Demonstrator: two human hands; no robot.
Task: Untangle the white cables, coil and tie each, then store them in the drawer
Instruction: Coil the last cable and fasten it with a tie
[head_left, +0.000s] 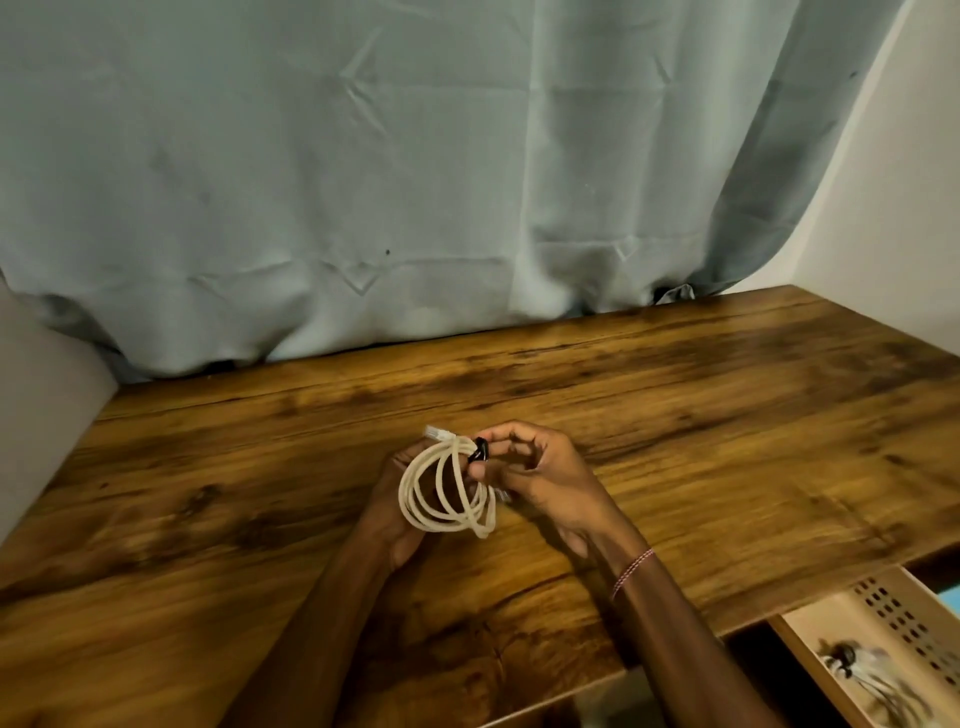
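Left hand (387, 496) grips the white coil (441, 512), right hand (545, 478) pinches a black tie (479, 450) on top; drawer (893, 618) sits right of coil, nearer right hand.

The light is dim and warm, soft and fairly even, and seems to fall from above. The brightest patch is the pale wall (893, 208) at 3 o'clock. The curtain (363, 182) looks murky grey-blue, with darker folds at 2 o'clock and a black shadow line along its hem. The table (701, 395) carries a dull sheen at 1 o'clock. The left hand (400, 499) and right hand (540, 478) cast soft shadows on the wood toward 5 o'clock. The whole frame is slightly soft. The cable (441, 499) and tie (479, 451) smear a little, and the drawer (831, 639) at 5 o'clock is badly blurred. Straight edges bow near the borders.
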